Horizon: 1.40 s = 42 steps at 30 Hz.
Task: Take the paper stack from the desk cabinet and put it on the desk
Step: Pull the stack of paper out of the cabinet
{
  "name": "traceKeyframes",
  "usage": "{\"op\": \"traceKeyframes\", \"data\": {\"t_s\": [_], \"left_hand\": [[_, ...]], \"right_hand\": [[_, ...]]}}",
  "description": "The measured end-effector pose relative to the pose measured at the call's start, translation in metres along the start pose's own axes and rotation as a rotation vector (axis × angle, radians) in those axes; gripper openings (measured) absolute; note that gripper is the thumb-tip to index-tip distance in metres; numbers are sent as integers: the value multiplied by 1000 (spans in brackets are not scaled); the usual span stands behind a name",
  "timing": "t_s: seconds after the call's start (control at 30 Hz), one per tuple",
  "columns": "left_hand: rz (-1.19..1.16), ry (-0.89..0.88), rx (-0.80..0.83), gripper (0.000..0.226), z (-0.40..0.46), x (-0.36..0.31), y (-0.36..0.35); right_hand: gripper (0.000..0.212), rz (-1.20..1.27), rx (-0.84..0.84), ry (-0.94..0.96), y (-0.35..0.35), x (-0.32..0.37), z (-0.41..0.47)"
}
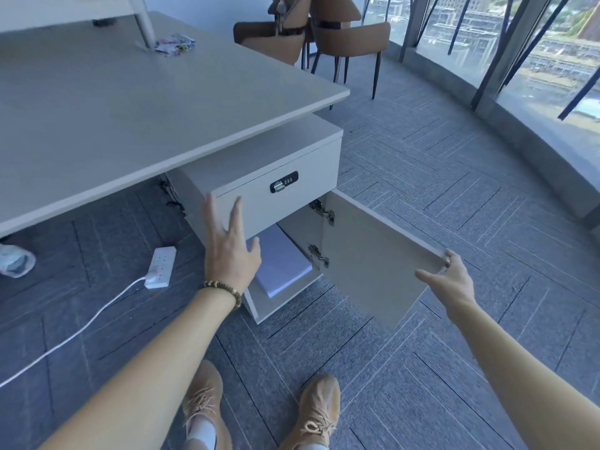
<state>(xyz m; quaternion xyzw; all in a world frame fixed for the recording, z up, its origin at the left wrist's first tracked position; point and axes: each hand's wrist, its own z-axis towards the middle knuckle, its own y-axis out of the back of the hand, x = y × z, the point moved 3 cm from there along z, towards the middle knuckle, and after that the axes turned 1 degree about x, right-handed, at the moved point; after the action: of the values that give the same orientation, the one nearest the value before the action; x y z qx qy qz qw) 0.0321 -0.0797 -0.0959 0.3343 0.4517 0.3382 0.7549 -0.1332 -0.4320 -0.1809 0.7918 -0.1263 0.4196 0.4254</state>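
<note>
A white paper stack (281, 264) lies flat inside the lower compartment of the desk cabinet (259, 177), under the locked drawer. The cabinet door (373, 254) stands swung wide to the right. My right hand (449, 280) grips the door's outer edge, fingers curled over its corner. My left hand (230, 245) hovers in front of the cabinet opening with fingers spread, just left of the paper stack and holding nothing. The grey desk (130, 108) top spreads above the cabinet.
A white power strip (160, 267) with its cable lies on the carpet at left. Brown chairs (324, 37) stand behind the desk. Small items (175, 43) lie on the far desk part. My two shoes (259, 414) are below. Windows curve along the right.
</note>
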Motion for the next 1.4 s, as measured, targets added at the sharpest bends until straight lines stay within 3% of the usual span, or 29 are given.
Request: {"op": "traceKeyframes", "data": {"t_s": [0.2, 0.4, 0.57, 0.77, 1.0, 1.2, 1.4], "left_hand": [[-56, 80, 267, 42, -46, -30, -6], [-146, 369, 543, 43, -74, -20, -47], [-251, 538, 620, 43, -58, 8, -115], [-262, 663, 695, 36, -29, 75, -242], [-264, 941, 647, 61, -10, 170, -354], [-327, 1117, 569, 66, -8, 224, -411], [-497, 1168, 470, 78, 11, 244, -449]], "right_hand": [[72, -168, 78, 97, 14, 24, -39], [64, -329, 285, 240, -21, 52, -68], [61, -336, 410, 243, -96, 61, -36], [59, -392, 519, 221, -222, 21, 39], [61, -451, 622, 209, -330, -22, 124], [65, -483, 678, 256, -398, -46, 167], [60, -574, 635, 269, -457, -58, 206]]}}
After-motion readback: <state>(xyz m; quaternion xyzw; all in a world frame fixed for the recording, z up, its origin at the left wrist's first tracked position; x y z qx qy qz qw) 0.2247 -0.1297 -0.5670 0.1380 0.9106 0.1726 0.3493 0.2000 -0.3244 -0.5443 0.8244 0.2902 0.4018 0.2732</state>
